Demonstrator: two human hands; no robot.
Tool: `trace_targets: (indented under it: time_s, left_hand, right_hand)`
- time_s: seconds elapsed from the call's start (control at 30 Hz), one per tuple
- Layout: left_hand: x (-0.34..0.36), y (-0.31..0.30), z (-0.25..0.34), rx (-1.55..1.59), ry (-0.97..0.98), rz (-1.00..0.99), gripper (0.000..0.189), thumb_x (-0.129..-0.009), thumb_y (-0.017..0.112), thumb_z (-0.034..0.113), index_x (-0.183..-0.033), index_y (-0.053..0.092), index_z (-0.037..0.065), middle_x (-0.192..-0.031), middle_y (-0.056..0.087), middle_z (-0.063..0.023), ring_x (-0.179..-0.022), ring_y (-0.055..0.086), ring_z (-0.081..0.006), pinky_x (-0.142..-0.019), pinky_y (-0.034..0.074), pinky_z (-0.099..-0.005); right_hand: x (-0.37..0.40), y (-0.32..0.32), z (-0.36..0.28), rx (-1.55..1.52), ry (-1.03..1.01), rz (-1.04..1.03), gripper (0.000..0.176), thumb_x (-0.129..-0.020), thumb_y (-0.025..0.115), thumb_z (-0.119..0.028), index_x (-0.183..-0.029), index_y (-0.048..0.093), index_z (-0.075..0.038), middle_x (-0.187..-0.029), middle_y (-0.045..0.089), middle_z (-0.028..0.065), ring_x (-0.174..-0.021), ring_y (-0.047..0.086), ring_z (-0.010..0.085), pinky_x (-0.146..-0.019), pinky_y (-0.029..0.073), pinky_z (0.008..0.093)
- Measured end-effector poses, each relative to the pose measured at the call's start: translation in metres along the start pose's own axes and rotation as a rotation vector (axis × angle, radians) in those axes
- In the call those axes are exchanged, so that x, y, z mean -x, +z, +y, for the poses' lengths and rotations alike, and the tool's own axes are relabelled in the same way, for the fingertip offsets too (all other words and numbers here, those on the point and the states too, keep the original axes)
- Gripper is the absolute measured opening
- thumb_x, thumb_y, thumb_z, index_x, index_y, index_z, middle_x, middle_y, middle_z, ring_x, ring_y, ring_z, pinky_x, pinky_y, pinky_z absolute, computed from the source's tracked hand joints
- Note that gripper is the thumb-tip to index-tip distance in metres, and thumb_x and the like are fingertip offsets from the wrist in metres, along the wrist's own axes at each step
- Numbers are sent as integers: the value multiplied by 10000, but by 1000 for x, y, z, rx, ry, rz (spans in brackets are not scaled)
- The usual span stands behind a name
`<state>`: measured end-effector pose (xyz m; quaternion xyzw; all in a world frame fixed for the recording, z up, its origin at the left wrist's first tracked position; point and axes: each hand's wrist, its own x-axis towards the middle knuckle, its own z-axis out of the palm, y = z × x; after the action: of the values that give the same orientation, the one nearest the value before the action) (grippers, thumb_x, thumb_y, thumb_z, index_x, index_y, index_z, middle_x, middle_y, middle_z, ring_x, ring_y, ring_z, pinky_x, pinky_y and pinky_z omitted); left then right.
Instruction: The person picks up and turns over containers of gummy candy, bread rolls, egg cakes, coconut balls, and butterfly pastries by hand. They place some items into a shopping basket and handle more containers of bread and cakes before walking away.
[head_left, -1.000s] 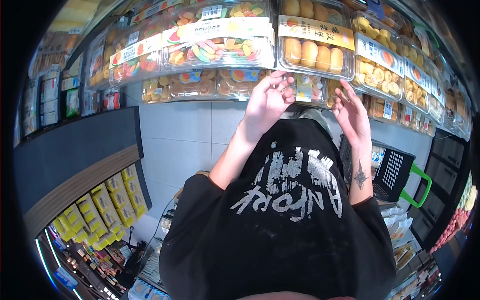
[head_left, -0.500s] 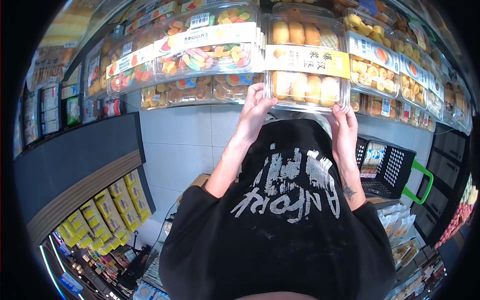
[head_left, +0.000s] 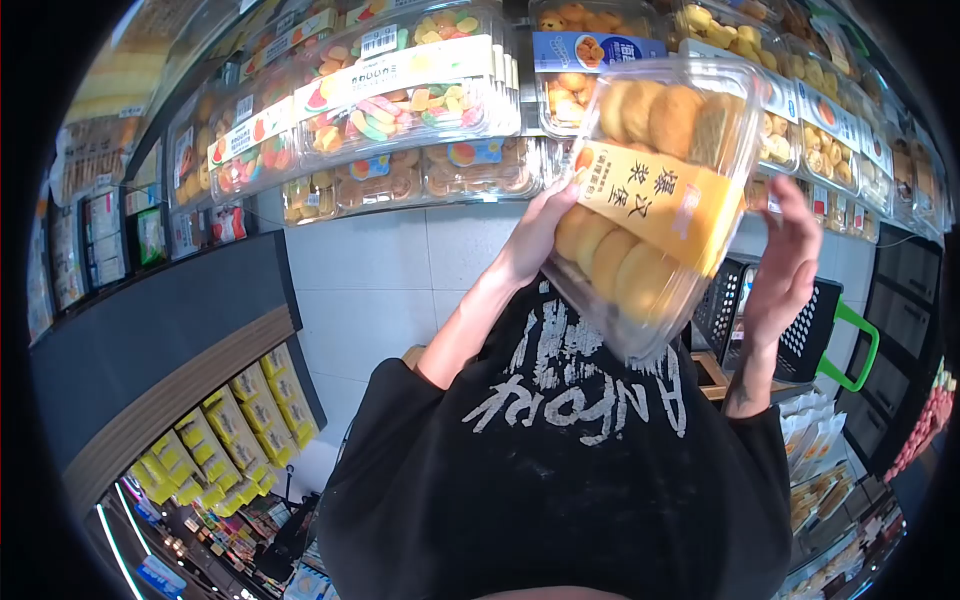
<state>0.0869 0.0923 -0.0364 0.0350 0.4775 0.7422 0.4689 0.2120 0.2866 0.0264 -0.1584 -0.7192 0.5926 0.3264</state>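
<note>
A clear plastic box of buns [head_left: 655,220] with a yellow-orange paper band is tilted in front of my chest. My left hand [head_left: 545,225] grips its left side, fingers at the edge of the band. To the right of the box, my right hand [head_left: 785,262] is raised with its fingers apart, holding nothing and seemingly clear of the plastic. Behind the box, a pack of small cookies with a blue band [head_left: 590,50] sits on the shelf. Left of that pack are boxes of colourful gummy candy [head_left: 400,85].
A black shopping basket [head_left: 800,335] with a green handle stands at the right, partly behind my right forearm. Yellow packets [head_left: 215,425] hang at the lower left beside a dark counter [head_left: 170,310]. More cookie boxes [head_left: 820,130] line the shelf at the right.
The box of buns has come off the shelf toward my chest and turned at an angle, uncovering the blue-banded pack. My right hand has let go of it and moved right.
</note>
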Motion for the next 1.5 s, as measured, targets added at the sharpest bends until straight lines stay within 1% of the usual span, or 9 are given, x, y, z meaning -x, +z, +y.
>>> trace_targets:
  time_s: [0.1, 0.17, 0.43, 0.8, 0.9, 0.97, 1.13, 1.33, 1.5]
  left_hand:
    - [16, 4, -7, 180, -282, -138, 500, -911, 350, 357, -1223, 400, -30, -1047, 549, -141, -855, 557, -150, -725, 454, -266]
    - [23, 1, -22, 339, -430, -357, 522, -900, 355, 383, -1208, 408, -34, -964, 552, -146, -748, 540, -152, -629, 429, -258]
    - [27, -11, -57, 416, -550, -635, 618, -856, 373, 488, -1149, 440, -53, -635, 566, -168, -321, 470, -159, -247, 330, -225]
    - [28, -17, -50, 592, -524, -671, 569, -864, 396, 433, -1145, 428, -61, -828, 590, -213, -564, 605, -229, -406, 478, -305]
    - [38, 0, -27, 518, -411, -449, 510, -871, 424, 379, -1188, 407, -21, -1016, 558, -204, -816, 615, -267, -625, 526, -358]
    - [36, 0, -27, 625, -307, -435, 620, -863, 470, 327, -1327, 217, 1, -1315, 342, -166, -1188, 386, -252, -991, 319, -343]
    - [27, 17, 15, 270, 120, -263, 696, -820, 554, 243, -1346, 167, 0, -1371, 247, -125, -1239, 302, -208, -1032, 227, -347]
    - [-3, 2, 25, -74, 350, -62, 701, -821, 541, 141, -1364, 121, 4, -1355, 278, -126, -1251, 263, -189, -1029, 203, -319]
    - [-12, -10, 20, -136, 369, 19, 718, -824, 524, 116, -1375, 73, 20, -1387, 217, -137, -1289, 191, -199, -1043, 168, -323]
  right_hand:
    - [-43, 9, -4, 153, -189, -18, 786, -793, 294, -639, -1268, 343, -15, -1256, 403, 204, -1194, 359, 293, -1014, 216, 393]
    - [-54, 12, -10, -84, -21, -361, 812, -781, 294, -658, -1258, 359, -4, -1250, 412, 198, -1182, 373, 277, -1000, 255, 376]
    - [-62, 43, 21, 245, 377, -323, 538, -907, 337, -438, -1135, 466, 32, -1132, 517, 190, -1061, 479, 241, -926, 307, 283]
    - [-51, 35, 26, -101, 478, -234, 696, -877, 283, -553, -1261, 372, 20, -1245, 438, 148, -1158, 405, 213, -978, 280, 292]
    - [-53, 25, 12, -177, 336, -188, 777, -826, 282, -633, -1269, 355, 1, -1213, 450, 140, -1120, 437, 220, -964, 314, 326]
    - [-59, 16, 1, -307, 247, -284, 799, -803, 304, -647, -1280, 337, -7, -1222, 428, 158, -1143, 414, 255, -990, 291, 377]
    - [-40, 6, -14, -597, 793, -44, 644, -873, 301, -522, -1271, 357, -18, -1219, 454, 130, -1094, 468, 218, -946, 364, 336]
    - [-9, -3, 24, -304, 723, -490, 624, -841, 521, -301, -1325, 259, -7, -1232, 423, 96, -1015, 478, 169, -883, 391, 316]
    - [-6, 21, 40, -308, 636, -331, 614, -809, 576, -170, -1320, 264, -35, -1214, 425, 95, -1027, 460, 162, -833, 431, 308]
